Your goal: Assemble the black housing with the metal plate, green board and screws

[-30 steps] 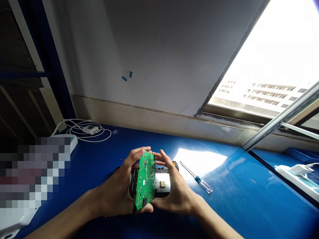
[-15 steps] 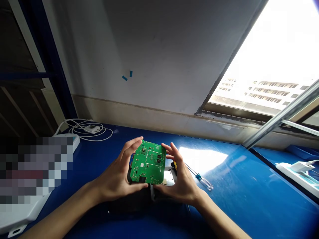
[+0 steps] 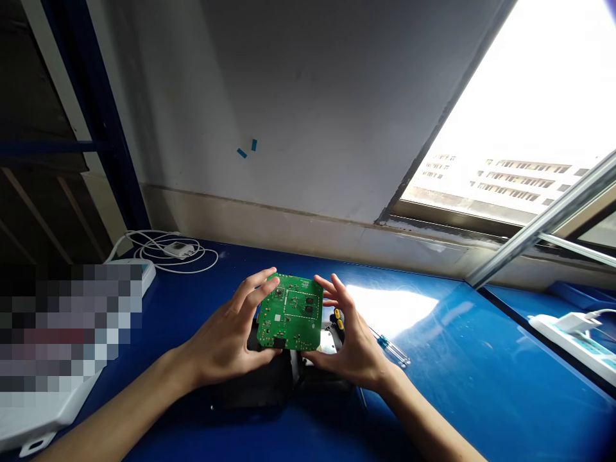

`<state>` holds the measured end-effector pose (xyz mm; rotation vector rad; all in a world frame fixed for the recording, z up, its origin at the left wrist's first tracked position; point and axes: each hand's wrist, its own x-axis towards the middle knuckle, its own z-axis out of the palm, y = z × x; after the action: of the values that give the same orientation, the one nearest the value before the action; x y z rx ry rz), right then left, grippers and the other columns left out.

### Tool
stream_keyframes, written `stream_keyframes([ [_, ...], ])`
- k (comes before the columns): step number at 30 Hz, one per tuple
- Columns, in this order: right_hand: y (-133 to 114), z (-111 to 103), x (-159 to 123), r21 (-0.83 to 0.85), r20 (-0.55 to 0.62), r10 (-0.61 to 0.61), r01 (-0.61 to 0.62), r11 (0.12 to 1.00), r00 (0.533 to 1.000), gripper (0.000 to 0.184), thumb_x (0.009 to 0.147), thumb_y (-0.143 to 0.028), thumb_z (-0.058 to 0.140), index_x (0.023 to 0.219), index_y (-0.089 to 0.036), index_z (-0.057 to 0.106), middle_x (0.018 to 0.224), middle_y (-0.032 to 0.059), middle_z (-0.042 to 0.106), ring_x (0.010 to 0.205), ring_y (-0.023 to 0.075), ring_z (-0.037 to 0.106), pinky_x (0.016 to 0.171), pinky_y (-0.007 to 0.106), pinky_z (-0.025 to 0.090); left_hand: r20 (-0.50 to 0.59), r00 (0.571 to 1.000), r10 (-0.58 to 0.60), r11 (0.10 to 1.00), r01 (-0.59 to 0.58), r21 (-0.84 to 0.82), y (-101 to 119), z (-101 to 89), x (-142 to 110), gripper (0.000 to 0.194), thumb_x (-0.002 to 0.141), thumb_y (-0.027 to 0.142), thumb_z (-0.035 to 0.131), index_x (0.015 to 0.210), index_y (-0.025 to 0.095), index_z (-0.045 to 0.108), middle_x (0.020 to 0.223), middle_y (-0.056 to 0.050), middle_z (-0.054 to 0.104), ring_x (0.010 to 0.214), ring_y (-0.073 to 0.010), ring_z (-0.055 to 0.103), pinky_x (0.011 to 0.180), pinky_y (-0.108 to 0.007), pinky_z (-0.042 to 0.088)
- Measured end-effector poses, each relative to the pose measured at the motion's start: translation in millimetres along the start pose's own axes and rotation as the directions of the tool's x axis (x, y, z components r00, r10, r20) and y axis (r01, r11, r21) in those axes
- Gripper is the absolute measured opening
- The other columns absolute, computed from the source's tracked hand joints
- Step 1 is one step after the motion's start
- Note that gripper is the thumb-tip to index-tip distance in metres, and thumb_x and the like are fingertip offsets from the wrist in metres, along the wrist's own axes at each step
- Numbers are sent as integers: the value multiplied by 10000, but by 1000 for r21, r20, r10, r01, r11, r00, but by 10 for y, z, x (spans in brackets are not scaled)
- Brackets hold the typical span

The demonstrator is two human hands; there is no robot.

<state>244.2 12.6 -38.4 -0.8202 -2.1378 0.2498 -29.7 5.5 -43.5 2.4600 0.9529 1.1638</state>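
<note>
Green printed circuit board (image 3: 294, 328), squarish, white-marked, two dark chips (image 3: 308, 309); left fingers (image 3: 260, 293), right fingers (image 3: 341, 293) clamped on opposite edges.

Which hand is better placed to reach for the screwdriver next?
Probably the right hand: the screwdriver lies just beside it, whereas the left hand is beyond the green circuit board. Both hands hold the board, though.

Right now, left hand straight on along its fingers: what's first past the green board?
Past the green board, likely the wall behind the blue table; the fingers of the left hand angle forward-right. Depth is unclear.
</note>
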Motion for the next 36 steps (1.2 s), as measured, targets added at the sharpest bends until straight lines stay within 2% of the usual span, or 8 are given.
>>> stream_keyframes([
  [10,-38,-9,0,10,0,1,-1,1000,1000,1186,757,-250,833,1652,-259,56,1609,200,437,1258,304,631,987,520,602,16,1000,-7,1000,7,30,45,-31,32,1133,798,140,801,1612,382,52,1620,-185,257,1486,-411,347,1124,-681,450],
  [18,-133,-35,37,-39,-5,-93,93,995,996,1147,796,-244,802,1658,-245,46,1607,195,435,1305,308,595,975,484,615,6,1000,-9,992,8,128,63,1,13,1113,811,169,812,1626,365,80,1647,-160,262,1483,-407,334,1130,-675,449],
  [23,-203,-28,36,-61,21,-126,127,990,992,1122,804,-250,799,1656,-263,69,1598,186,453,1363,332,566,978,498,620,67,995,75,973,-88,213,85,44,14,1063,851,155,774,1641,330,85,1676,-145,265,1529,-408,251,1214,-680,326],
  [28,-229,-14,26,-55,41,-144,146,988,989,1182,762,-265,837,1657,-262,65,1606,188,442,1407,351,530,1037,528,587,75,989,130,965,-144,220,122,50,21,1023,850,176,744,1636,323,106,1616,-149,323,1496,-402,291,1231,-697,244],
  [31,-255,-15,26,-45,56,-164,167,985,985,1199,750,-258,844,1659,-253,62,1604,187,445,1413,349,527,1053,522,580,57,990,132,969,-141,201,145,51,14,996,838,218,764,1617,326,154,1550,-153,346,1444,-401,349,1211,-688,277],
  [36,-291,-9,20,-1,60,-176,176,984,983,1185,782,-263,829,1662,-264,36,1638,181,400,1438,349,508,1072,528,571,34,997,68,991,-71,110,142,67,-2,1067,769,244,830,1596,365,168,1507,-150,336,1358,-405,404,1079,-615,472],
])
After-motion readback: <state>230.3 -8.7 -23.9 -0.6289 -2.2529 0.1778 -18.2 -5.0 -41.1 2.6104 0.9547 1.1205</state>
